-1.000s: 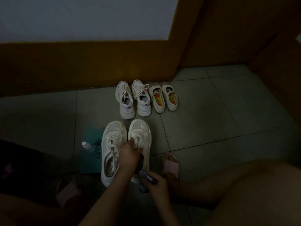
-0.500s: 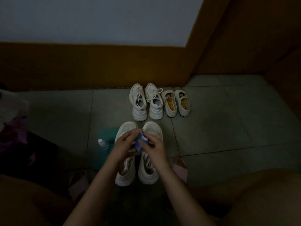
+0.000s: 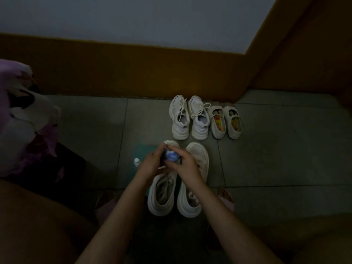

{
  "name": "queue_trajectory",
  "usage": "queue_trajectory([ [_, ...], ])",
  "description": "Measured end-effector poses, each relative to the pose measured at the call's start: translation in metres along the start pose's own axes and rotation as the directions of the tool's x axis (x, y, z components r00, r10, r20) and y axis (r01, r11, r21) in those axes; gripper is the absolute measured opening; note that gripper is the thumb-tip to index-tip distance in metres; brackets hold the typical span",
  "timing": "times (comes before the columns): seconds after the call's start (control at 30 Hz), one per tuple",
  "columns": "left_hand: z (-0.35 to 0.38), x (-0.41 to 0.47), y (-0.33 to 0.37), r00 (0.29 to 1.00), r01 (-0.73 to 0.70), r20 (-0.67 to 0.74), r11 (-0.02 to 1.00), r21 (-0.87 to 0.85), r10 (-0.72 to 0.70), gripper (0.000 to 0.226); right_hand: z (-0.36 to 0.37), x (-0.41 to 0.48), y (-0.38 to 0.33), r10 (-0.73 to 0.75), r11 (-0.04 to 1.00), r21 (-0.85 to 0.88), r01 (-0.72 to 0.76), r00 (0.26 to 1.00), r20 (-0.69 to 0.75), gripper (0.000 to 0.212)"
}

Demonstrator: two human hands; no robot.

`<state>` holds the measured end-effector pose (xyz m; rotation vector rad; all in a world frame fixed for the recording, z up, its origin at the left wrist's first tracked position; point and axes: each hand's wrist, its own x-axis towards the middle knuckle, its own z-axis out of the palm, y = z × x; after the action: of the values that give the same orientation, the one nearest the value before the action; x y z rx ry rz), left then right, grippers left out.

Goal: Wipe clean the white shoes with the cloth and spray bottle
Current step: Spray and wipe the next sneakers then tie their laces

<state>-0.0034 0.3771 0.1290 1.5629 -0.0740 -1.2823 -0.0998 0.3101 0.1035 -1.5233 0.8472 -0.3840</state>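
So the person has both hands together over the front pair of white shoes, which sits mid-floor on the grey tiled floor, toes pointing at the wall. The left hand and right hand are both curled round a small bunched-up blue and white cloth, pinching it between them above the toe of the left-side shoe. It's pretty dim, so the exact finger placement is hard to tell. The spray bottle stands just left of the hands, at the left edge of a teal mat beside the shoes. Up at the floor's far edge, against the brown wall panel, a second pair of white sneakers sits just beside some slip-ons with colourful insoles. A pile of clothes is at the left edge.
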Motion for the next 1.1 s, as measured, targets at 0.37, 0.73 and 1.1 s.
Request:
queue_trajectory([
  [0.37, 0.006, 0.024, -0.042, 0.893, -0.074, -0.238, 0.647, 0.759, 0.382, 0.069, -0.049, 0.063, 0.005, 0.228, 0.954, 0.229, -0.191, 0.963, -0.144, 0.030],
  [0.73, 0.008, 0.034, -0.070, 0.903, 0.000, -0.258, 0.599, 0.801, 0.344, 0.077, -0.051, 0.100, 0.026, 0.211, 0.976, 0.061, -0.207, 0.974, -0.078, 0.041],
  [1.1, -0.024, 0.027, -0.077, 0.881, -0.159, -0.313, 0.844, 0.513, 0.356, 0.065, -0.019, 0.146, 0.020, 0.056, 0.970, -0.240, -0.031, 0.994, 0.096, 0.024],
])
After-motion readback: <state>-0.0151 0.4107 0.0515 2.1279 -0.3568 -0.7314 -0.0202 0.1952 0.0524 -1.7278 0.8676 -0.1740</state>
